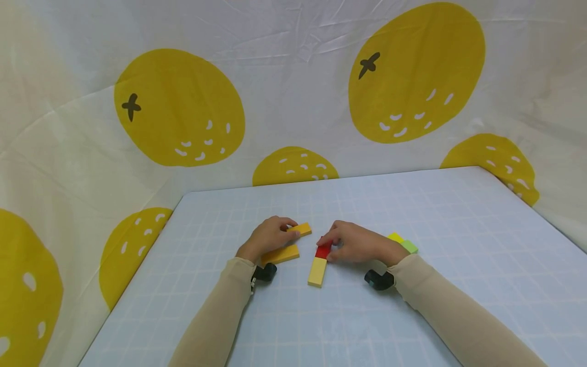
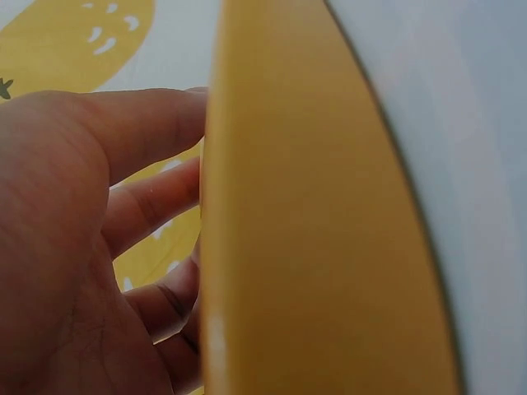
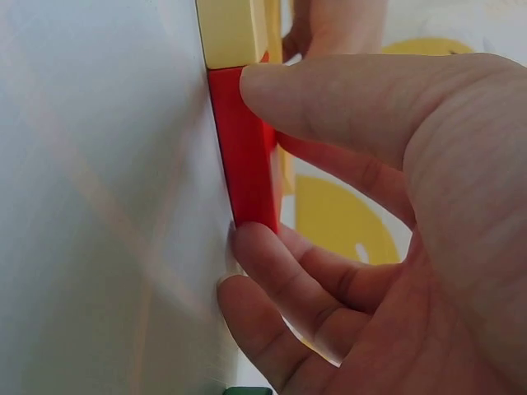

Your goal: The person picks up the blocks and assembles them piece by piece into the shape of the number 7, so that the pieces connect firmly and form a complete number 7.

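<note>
On the table my left hand [image 1: 269, 238] has its thumb and fingers around the near end of a short orange block [image 1: 303, 229]. A longer orange block [image 1: 283, 253] lies by that hand's palm; in the left wrist view an orange block [image 2: 313, 214] fills the foreground and hides the fingertips. With thumb and fingers my right hand [image 1: 359, 242] holds a red block [image 1: 323, 250], its thumb on one end in the right wrist view. The red block's near end meets a pale yellow block [image 1: 317, 272], and the two form a line.
Behind the right wrist lie a bright yellow block [image 1: 395, 237] and a light green block [image 1: 409, 246], partly covered by the arm. The table [image 1: 293, 326] has a pale blue grid surface. A white curtain with yellow fruit prints [image 1: 293, 102] hangs along its far side.
</note>
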{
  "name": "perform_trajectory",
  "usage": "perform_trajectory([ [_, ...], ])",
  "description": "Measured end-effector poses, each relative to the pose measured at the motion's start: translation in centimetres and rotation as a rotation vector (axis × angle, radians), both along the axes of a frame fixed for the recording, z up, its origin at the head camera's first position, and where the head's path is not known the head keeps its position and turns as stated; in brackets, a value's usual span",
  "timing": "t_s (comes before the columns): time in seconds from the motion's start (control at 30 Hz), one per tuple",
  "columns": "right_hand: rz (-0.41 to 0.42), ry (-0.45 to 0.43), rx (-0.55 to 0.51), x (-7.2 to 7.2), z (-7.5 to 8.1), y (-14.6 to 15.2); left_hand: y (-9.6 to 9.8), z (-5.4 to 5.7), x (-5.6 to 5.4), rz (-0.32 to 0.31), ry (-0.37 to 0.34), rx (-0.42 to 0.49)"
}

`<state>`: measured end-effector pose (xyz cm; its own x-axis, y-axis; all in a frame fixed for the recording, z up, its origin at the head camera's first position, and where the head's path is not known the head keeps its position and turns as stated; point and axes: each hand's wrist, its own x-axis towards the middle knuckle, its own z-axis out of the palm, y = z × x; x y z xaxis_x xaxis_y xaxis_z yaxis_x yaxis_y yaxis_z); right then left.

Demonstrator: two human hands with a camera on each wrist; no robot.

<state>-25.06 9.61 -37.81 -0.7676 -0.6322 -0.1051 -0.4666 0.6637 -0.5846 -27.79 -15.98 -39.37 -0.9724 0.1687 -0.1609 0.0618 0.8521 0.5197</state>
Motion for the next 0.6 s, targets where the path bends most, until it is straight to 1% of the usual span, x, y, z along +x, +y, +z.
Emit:
perform_trajectory([
  [0.37,0.013,0.020,-0.004,0.00,0.08,0.14,0.00,0.17,0.19,-0.003,-0.001,0.001],
  [0.6,0.009,0.062,-0.027,-0.04,-0.10,0.07,0.01,0.24,0.25,-0.005,0.003,0.001],
])
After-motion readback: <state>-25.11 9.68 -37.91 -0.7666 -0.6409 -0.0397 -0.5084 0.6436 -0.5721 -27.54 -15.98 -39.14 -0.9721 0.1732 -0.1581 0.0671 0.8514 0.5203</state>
